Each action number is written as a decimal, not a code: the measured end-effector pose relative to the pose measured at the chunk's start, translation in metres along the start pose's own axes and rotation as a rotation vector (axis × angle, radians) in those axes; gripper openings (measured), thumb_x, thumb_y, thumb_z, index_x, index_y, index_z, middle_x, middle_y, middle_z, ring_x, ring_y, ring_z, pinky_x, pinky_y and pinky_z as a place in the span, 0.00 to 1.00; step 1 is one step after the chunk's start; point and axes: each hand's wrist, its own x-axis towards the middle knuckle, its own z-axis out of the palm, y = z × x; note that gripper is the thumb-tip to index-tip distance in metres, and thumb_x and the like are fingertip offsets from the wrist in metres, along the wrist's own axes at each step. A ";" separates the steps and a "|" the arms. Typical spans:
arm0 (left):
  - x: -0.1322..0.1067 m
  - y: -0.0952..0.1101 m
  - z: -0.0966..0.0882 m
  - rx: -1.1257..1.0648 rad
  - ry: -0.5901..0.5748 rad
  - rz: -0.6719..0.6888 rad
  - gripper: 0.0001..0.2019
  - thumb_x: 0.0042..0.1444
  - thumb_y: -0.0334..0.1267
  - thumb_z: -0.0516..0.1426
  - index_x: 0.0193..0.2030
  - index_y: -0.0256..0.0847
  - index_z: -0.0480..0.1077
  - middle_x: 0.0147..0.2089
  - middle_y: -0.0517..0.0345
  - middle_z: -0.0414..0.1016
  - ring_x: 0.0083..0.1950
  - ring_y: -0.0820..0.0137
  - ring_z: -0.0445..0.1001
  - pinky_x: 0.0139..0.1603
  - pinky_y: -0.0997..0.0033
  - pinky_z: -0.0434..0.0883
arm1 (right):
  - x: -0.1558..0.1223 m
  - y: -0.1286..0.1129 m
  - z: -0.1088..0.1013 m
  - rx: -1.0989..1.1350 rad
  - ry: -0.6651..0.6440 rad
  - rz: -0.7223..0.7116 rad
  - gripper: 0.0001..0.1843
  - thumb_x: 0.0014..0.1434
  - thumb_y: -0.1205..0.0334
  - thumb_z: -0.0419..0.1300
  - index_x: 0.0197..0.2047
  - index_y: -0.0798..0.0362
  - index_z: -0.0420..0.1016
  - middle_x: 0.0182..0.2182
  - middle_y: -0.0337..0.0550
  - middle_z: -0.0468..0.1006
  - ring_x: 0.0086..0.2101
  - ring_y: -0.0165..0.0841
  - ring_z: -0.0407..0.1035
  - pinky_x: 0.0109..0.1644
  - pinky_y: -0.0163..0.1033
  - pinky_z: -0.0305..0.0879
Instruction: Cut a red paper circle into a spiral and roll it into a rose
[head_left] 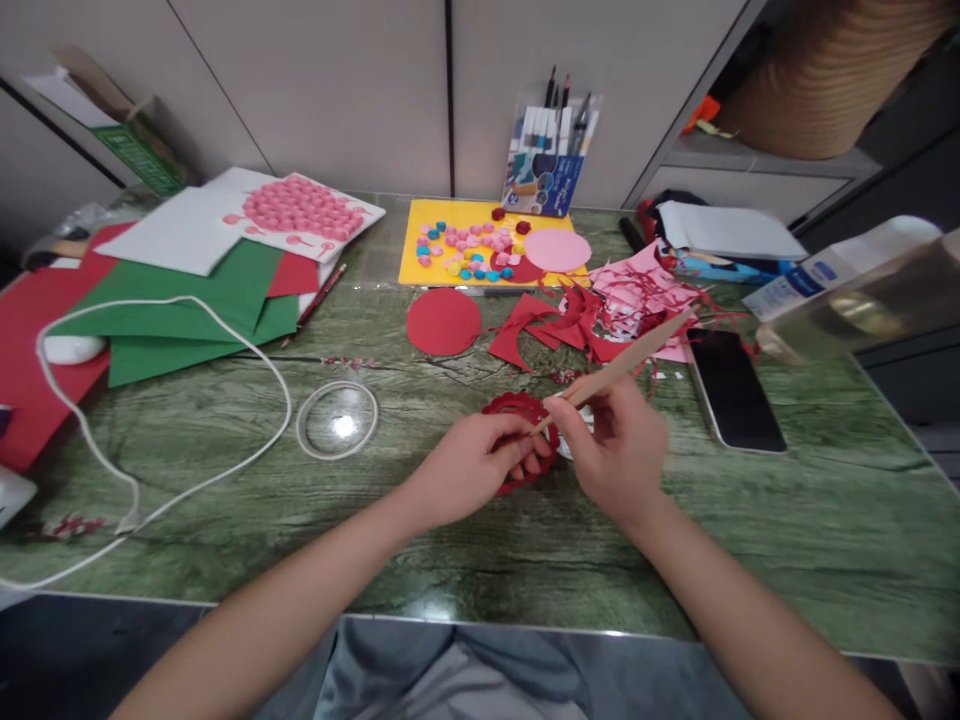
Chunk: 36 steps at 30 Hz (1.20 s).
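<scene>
My left hand (469, 468) is closed on a red paper piece with a scalloped edge (516, 408), held just above the green marble table (225, 470). My right hand (619, 445) pinches a thin wooden stick (626, 362), which slants up to the right; its lower tip meets the red paper between both hands. A little white shows under my right hand's fingers; I cannot make out what it is.
A red paper circle (443, 321) and red and pink paper scraps (600, 310) lie behind the hands. A phone (733, 388) lies at right, a tape ring (337, 420) and white cable (172, 400) at left. Green and red sheets (187, 300), a yellow sheet with paper balls (480, 245).
</scene>
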 end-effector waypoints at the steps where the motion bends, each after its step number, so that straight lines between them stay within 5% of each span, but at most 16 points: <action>1: 0.000 0.000 0.001 0.003 0.003 0.000 0.08 0.57 0.34 0.50 0.33 0.35 0.68 0.31 0.57 0.70 0.30 0.76 0.67 0.32 0.76 0.66 | 0.000 0.000 0.000 -0.005 0.003 -0.008 0.06 0.57 0.58 0.59 0.31 0.48 0.65 0.24 0.36 0.70 0.26 0.31 0.66 0.30 0.37 0.63; 9: -0.001 0.001 0.004 -0.053 0.024 -0.037 0.08 0.55 0.36 0.53 0.34 0.35 0.71 0.32 0.55 0.73 0.32 0.73 0.70 0.33 0.75 0.68 | -0.001 -0.002 0.000 -0.015 0.028 -0.041 0.07 0.57 0.57 0.59 0.30 0.48 0.64 0.23 0.36 0.69 0.25 0.31 0.66 0.28 0.38 0.62; 23: -0.002 -0.004 0.005 0.103 0.041 0.089 0.11 0.58 0.37 0.50 0.35 0.36 0.71 0.34 0.55 0.74 0.35 0.72 0.71 0.38 0.73 0.68 | -0.002 -0.002 -0.001 -0.076 0.062 -0.084 0.11 0.55 0.56 0.60 0.27 0.48 0.63 0.19 0.35 0.66 0.23 0.31 0.64 0.27 0.38 0.60; 29: -0.002 -0.001 0.006 0.128 0.048 0.088 0.11 0.59 0.35 0.49 0.37 0.35 0.71 0.35 0.54 0.75 0.35 0.72 0.71 0.39 0.73 0.68 | 0.003 -0.001 -0.005 -0.031 0.009 -0.006 0.11 0.54 0.55 0.61 0.29 0.48 0.62 0.21 0.35 0.67 0.22 0.30 0.64 0.26 0.37 0.60; 36: -0.003 0.003 0.004 0.125 0.083 0.115 0.11 0.59 0.36 0.49 0.35 0.36 0.70 0.33 0.57 0.75 0.31 0.75 0.70 0.32 0.77 0.66 | 0.006 -0.006 -0.007 -0.012 -0.198 -0.065 0.04 0.56 0.61 0.58 0.35 0.49 0.66 0.28 0.36 0.72 0.27 0.30 0.68 0.32 0.36 0.64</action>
